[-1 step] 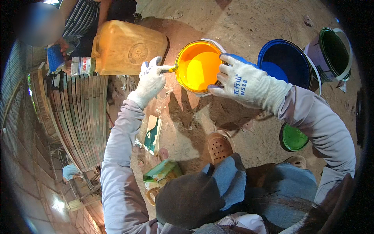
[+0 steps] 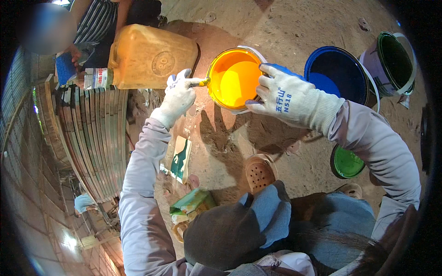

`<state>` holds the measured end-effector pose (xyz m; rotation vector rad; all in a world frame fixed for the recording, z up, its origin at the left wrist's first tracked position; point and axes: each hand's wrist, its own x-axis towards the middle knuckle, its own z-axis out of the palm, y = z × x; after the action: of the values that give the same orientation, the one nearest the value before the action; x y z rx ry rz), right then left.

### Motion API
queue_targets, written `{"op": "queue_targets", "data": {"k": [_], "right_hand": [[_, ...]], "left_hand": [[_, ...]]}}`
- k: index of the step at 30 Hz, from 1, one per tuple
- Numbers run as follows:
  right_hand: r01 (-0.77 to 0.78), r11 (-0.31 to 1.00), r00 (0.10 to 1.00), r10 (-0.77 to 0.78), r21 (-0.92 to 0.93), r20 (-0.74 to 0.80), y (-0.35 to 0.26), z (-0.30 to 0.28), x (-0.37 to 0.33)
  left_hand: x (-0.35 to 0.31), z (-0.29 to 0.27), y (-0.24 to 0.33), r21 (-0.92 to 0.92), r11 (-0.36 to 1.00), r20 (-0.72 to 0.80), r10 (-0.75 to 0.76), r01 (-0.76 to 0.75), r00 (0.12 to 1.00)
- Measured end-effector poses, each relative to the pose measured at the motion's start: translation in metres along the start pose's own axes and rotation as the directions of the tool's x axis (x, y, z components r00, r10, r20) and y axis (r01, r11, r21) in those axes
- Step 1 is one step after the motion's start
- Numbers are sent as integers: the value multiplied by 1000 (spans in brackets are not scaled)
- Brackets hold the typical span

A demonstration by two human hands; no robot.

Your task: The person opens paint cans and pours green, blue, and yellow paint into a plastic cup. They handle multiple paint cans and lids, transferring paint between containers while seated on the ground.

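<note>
A paint bucket (image 2: 224,60) of bright yellow paint stands on the floor in front of me. My right hand (image 2: 287,94), in a white knitted glove with blue coating, grips its right rim with the fingers curled over the edge. Gloved alike, my left hand (image 2: 178,95) is closed around a slim yellow-and-dark tool (image 2: 201,83). The tool's paint-smeared end meets the bucket's left rim; its kind I cannot make out. The fingers hide the rest of it.
Right of the bucket stand a blue paint bucket (image 2: 313,60) and a dark green one (image 2: 383,46). A green lid (image 2: 348,162) lies nearer me. At left are an orange jerrycan (image 2: 152,57), stacked boards (image 2: 94,142), a paint-stained scraper-like piece (image 2: 181,158) and a person's striped clothing (image 2: 99,20).
My left hand has shifted slightly left, and more of the tool shows between glove and rim. My right hand and the bucket have stayed in place.
</note>
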<state>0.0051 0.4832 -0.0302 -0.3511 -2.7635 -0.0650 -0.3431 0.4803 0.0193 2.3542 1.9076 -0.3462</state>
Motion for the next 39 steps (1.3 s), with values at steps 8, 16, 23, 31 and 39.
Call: {"op": "queue_targets", "data": {"k": [8,16,23,31,39], "right_hand": [[-29,999,993,26,29,114,-3,-5,2],[-23,999,983,27,-22,182,-1,-16,6],[-54,998,982,50,17,183,-3,-12,5],[-48,999,991,50,-16,127,-1,-6,5],[-53,998,992,55,-20,115,0,-5,5]], "left_hand": [[9,-49,15,-536,680,554,-165,501,816],[-3,-34,67,320,898,76,294,-303,953],[-10,-55,73,372,880,32,306,-295,952],[60,-8,24,207,949,-319,296,-238,900],[69,7,11,228,925,-426,374,-303,824]]}}
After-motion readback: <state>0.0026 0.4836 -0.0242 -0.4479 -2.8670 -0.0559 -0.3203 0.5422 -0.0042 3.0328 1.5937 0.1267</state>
